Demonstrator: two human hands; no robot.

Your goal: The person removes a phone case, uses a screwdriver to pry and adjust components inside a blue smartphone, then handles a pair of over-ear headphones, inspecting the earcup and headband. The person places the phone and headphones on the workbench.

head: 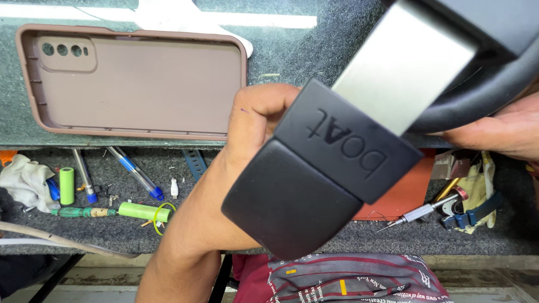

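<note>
1. The left hand (262,119) holds the black headphones (324,167) up close under the camera, above the table (313,24). Its grip closes on the black block at the end of the band, thumb on top. The fingers are hidden behind, so a shallow hold may let the piece twist or drop.
2. The right hand (507,128) cradles the padded band from below, palm open; whether its fingers clamp shut cannot be told. If it only supports, a pull from the left could slide the metal strip (401,63) further out or bend it.
3. A fall would land on the phone case (142,84) or the pens (136,174), green cells (67,185) and small screwdriver (418,213) lying below, scattering them.
</note>
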